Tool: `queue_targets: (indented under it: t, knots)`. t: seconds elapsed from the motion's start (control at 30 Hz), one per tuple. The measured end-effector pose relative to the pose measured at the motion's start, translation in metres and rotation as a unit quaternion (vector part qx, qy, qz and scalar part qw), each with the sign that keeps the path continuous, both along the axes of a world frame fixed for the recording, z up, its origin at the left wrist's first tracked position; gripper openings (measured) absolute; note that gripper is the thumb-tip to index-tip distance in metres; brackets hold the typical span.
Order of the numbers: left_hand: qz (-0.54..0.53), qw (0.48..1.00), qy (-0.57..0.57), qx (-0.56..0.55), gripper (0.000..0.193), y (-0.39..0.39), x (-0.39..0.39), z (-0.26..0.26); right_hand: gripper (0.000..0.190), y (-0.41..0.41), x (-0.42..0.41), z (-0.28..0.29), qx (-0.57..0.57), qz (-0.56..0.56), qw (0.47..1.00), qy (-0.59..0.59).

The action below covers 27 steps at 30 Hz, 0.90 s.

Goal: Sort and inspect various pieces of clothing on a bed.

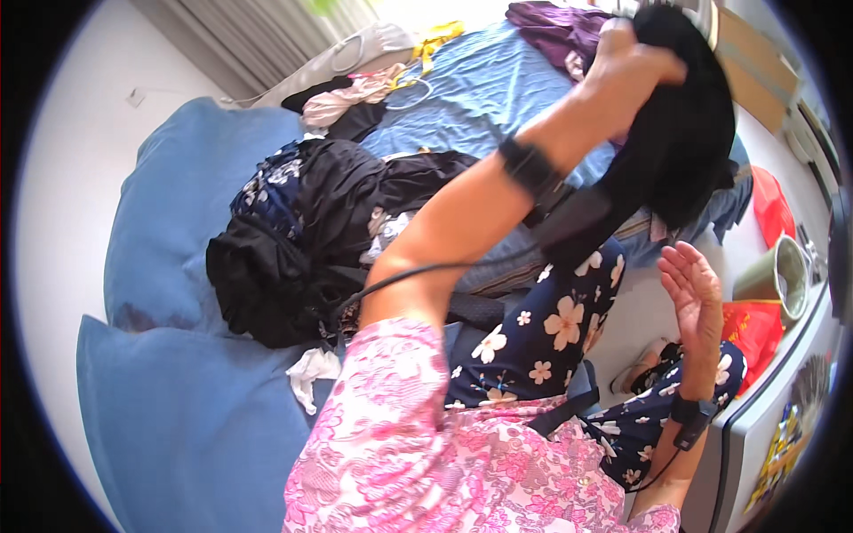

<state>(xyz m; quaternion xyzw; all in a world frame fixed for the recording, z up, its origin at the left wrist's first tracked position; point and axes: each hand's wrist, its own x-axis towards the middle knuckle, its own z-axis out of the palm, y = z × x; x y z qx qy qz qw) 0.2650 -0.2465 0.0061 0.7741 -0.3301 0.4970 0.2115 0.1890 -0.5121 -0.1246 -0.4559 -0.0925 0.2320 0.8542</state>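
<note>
My left hand [630, 70], blurred, is raised over the far right of the bed with its arm stretched across the view. It grips a black cloth garment [693, 126] that hangs down in front of the bed's corner. Below it, my right hand [694, 290] is held up above my right knee, palm showing and fingers extended, with nothing in it. A heap of black clothes [266, 280] lies on the bed to the left of my legs. Against that heap is a navy floral garment [270, 183].
Two blue pillows [193, 426] lie at the left. The blue bedsheet [480, 80] carries a purple garment [550, 26] and pinkish cloth [350, 100]. At right are a waste bin [766, 276], red bags [753, 333] and a white cabinet edge [753, 426]. Cables run from both wristbands.
</note>
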Motion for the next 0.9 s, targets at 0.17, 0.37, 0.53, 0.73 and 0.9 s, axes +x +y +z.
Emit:
queue_targets:
  t: [0.17,0.37,0.53,0.73,0.9]
  knots:
    - [-0.255,0.768,0.331,-0.485,0.018,-0.009,-0.025,0.072,0.040,-0.015,0.012,-0.012,-0.007,0.014,1.000,0.006]
    - [0.195,0.964,0.168,-0.064,0.022,0.056,-0.085,-0.037,0.035,-0.013,0.012,-0.010,-0.037,0.013,0.999,0.014]
    - [0.549,0.797,0.234,0.092,0.041,0.129,-0.208,-0.053,0.028,-0.009,0.008,-0.006,-0.054,0.028,0.998,0.008]
    - [0.876,0.409,0.171,0.189,0.045,0.214,-0.327,-0.056,0.023,0.004,0.004,-0.011,-0.069,0.059,0.996,0.005]
    - [0.848,0.429,0.281,0.130,0.017,0.271,-0.401,-0.093,0.021,0.015,0.001,-0.015,-0.102,0.061,0.993,0.001]
